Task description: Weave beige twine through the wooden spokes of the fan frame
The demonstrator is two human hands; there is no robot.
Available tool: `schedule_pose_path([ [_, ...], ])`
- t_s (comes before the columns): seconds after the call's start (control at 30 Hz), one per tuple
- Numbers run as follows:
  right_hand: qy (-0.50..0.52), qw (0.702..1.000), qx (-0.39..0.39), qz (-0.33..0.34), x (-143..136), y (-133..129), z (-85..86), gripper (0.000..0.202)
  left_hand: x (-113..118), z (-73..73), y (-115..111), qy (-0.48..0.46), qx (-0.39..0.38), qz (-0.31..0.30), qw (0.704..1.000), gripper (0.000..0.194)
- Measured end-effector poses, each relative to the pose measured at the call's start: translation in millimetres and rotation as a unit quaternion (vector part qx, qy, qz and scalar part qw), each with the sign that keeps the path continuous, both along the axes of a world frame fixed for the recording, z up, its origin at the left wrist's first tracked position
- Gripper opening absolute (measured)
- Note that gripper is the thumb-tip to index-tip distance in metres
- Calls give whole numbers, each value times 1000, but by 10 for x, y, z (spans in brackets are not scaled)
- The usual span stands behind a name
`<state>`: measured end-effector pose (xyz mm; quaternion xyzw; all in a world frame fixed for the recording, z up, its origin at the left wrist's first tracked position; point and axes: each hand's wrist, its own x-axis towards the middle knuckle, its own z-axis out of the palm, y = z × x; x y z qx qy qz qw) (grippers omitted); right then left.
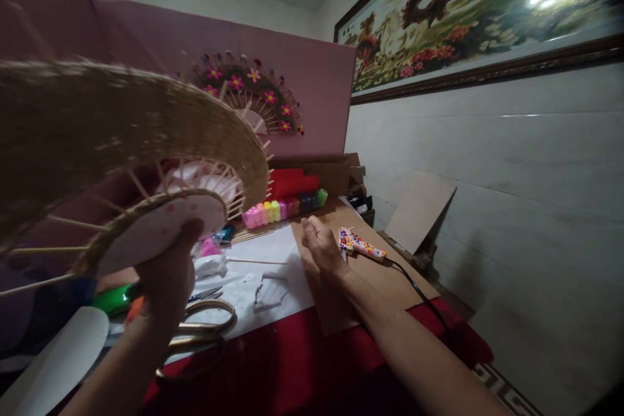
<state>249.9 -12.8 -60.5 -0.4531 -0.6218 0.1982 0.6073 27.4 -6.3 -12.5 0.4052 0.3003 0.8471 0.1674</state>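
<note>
My left hand (168, 273) grips a large fan-shaped craft piece (121, 127) by its pale, spotted half-round base. Thin wooden sticks fan out from that base to a wide brownish fibre band, which fills the left side of the view. Its near edge is blurred. My right hand (322, 244) is closed above the brown board; whatever its fingers may hold is hidden. To the right of that hand lies a flower-patterned glue gun (361, 246) with a black cord. Below my left hand rest scissors (205, 328) with large looped handles.
Colourful small tubs (285, 207) line the table's back beside red sheets (292, 183). A white sheet (273, 292) bears a thin stick and scraps. A finished-looking flowered fan (253, 94) stands against the pink panel (316, 91). A cardboard piece (419, 211) leans by the wall.
</note>
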Motion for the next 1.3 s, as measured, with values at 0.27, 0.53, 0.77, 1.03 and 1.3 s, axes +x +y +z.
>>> schedule_pose_path([
  [0.27, -140, 989, -41, -7, -76, -16, -80, 21, 484, -29, -89, -125, -136, -210, 960, 43],
  [0.53, 85, 981, -69, 159, -45, -32, -81, 42, 1007, 202, 46, -197, -166, -404, 878, 37],
  [0.77, 466, 845, -73, 252, -22, -75, 191, 41, 1348, 115, 17, -92, -205, -462, 858, 38],
  [1.03, 541, 827, -30, 152, 168, -103, 360, 32, 614, 222, 912, 644, -1, -219, 733, 29],
  [1.3, 535, 835, -42, 122, 197, -36, 318, 36, -248, 267, 1978, 757, -137, 78, 634, 24],
])
